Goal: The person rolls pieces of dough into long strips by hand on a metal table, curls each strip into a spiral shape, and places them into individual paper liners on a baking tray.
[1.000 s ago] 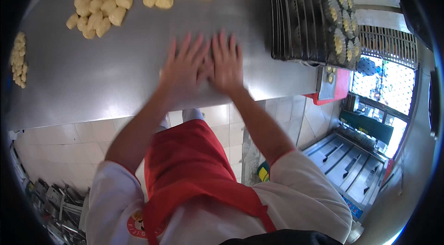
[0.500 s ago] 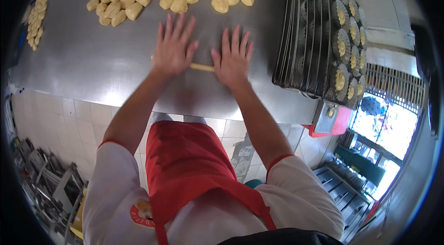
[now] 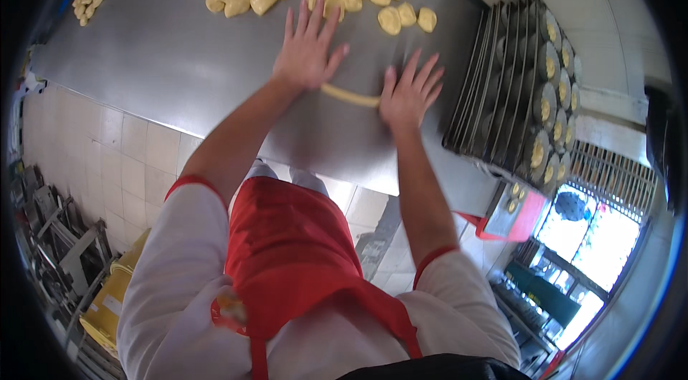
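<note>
My left hand (image 3: pixel 304 57) and right hand (image 3: pixel 406 98) are flat, fingers wide, gripping nothing, at the dough rope (image 3: pixel 351 98), which might snap if I push too hard.

Smooth dough rope (image 3: pixel 350 97) (seemingly matt).

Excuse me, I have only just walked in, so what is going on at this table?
Someone in a red apron has both hands open and palm-down at a thin strip of dough on the metal table: the left hand at one end, the right hand at the other. Yellow dough pieces lie farther back, and stacked dark trays stand to the right.
</note>
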Tool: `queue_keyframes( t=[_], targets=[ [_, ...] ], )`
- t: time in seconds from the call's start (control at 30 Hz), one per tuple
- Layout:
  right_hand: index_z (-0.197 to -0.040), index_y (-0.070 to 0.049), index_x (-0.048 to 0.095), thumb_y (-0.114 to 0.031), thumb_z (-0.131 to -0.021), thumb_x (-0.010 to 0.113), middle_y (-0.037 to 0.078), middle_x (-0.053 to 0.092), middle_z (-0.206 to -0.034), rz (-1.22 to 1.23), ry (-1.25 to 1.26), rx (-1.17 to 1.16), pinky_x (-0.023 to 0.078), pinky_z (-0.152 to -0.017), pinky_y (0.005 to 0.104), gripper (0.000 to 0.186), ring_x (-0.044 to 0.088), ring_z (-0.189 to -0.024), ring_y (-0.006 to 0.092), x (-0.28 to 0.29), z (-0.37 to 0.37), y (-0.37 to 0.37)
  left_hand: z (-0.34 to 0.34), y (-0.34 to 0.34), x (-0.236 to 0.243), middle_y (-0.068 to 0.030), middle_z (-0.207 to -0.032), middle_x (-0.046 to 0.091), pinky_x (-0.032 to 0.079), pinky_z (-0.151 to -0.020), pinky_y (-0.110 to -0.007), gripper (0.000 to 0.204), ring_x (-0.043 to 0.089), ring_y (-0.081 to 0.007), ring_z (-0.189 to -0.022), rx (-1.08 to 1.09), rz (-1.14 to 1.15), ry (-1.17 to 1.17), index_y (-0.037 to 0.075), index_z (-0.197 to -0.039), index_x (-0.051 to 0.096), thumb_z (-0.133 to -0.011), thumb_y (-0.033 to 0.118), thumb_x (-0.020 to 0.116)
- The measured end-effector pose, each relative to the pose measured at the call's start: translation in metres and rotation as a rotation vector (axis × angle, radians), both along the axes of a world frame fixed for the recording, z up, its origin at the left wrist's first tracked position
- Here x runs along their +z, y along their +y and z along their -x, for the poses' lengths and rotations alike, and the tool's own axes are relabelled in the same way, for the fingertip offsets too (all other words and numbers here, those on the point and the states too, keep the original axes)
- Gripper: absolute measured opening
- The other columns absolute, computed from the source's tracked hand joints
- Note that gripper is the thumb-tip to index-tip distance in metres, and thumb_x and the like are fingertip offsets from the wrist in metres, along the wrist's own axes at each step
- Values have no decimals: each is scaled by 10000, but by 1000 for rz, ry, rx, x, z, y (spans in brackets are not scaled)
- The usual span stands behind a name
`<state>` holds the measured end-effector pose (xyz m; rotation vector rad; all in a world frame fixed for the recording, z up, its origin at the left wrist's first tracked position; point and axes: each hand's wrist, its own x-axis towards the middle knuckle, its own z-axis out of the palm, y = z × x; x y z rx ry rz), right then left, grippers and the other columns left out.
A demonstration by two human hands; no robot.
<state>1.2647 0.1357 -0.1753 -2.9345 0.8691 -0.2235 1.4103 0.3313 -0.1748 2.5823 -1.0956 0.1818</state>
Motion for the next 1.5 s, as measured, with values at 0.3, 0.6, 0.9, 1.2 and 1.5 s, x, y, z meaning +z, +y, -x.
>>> queue_keyframes(
  t=[0.3, 0.6, 0.9, 1.2, 1.5],
  targets=[
    [-1731, -93, 246, -364, -1071, 557, 150, 188, -1809, -133, 290, 226, 184, -1295, 670, 779, 182, -1636, 493, 7, 165, 142, 135, 155, 19, -227, -1764, 261, 199, -1328, -589, 828, 221, -460, -1634, -351, -137, 322, 11, -1676, 327, -1021, 412, 638],
    [-1143, -78, 726, -143, -992, 717, 192, 736, -1173, -365, 6, -77, 566, -943, 513, 165, 723, -1090, 384, 51, 192, 125, 55, 191, 18, -82, -1219, 735, 594, -875, -435, 298, 700, -283, -1044, -474, -124, 362, 63, -1275, 727, -985, 109, 680],
    [-1036, -24, 797, -37, -926, 809, 133, 788, -988, -340, -367, 278, 613, -792, 358, 112, 775, -891, 272, 305, 120, 244, 126, 170, 62, -68, -935, 791, 574, -769, -286, 244, 722, -118, -838, -424, 642, 1700, 37, -1044, 673, -881, -38, 838],
    [-1111, -45, 832, -96, -940, 815, 106, 815, -1007, -593, -200, 71, 586, -861, 337, 179, 784, -935, 220, 307, 161, 230, 147, 141, 112, -71, -1004, 792, 609, -841, -292, 233, 765, -143, -951, -708, 882, 1854, 40, -1013, 648, -894, -113, 778],
    [-1243, 86, 746, -229, -1062, 738, 129, 803, -1103, -1070, -626, -398, 597, -954, 305, 363, 757, -1021, 162, 228, 178, 189, 122, 91, 142, -145, -1208, 745, 646, -982, -372, 264, 754, -219, -1075, -740, 746, 2249, -37, -1287, 698, -1034, 37, 693]
  ],
)
